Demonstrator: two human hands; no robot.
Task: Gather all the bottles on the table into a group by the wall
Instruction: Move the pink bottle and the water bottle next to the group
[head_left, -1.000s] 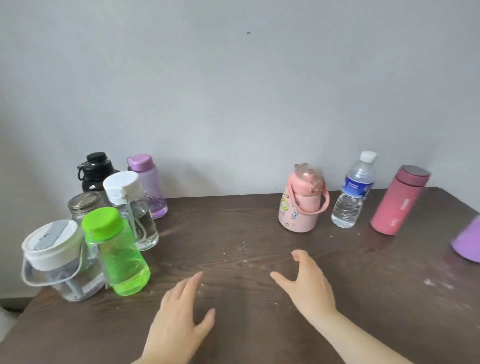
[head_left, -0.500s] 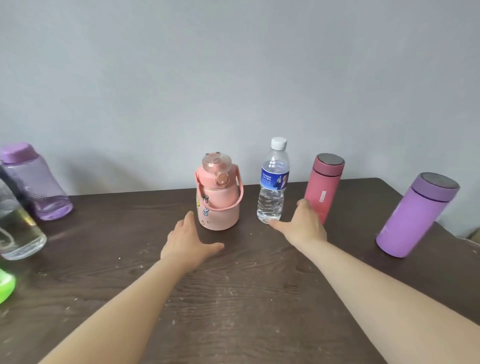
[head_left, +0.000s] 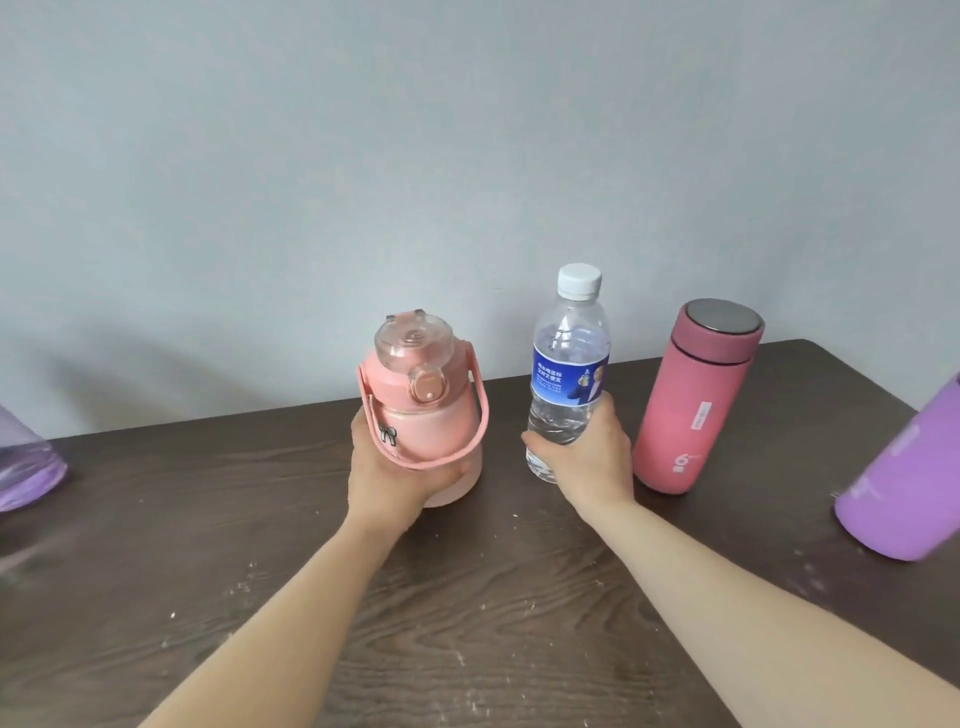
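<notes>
My left hand (head_left: 387, 475) grips the lower body of a squat pink bottle (head_left: 423, 395) with a clear lid and a loop handle, standing near the wall. My right hand (head_left: 589, 460) is wrapped around the bottom half of a clear water bottle (head_left: 569, 358) with a white cap and blue label. To the right stands a pink flask (head_left: 693, 400) with a metal top, upright and untouched. A purple flask (head_left: 904, 478) leans at the right edge, partly cut off. At the far left, the base of a clear purple bottle (head_left: 26, 467) shows.
The dark wooden table (head_left: 467, 597) carries scattered pale specks. A plain grey wall (head_left: 467, 156) rises directly behind the bottles. The table's back right corner lies behind the purple flask.
My view has swung right, so the left cluster of bottles left the frame. Both hands reached forward and closed, the left on the pink bottle, the right on the water bottle.
</notes>
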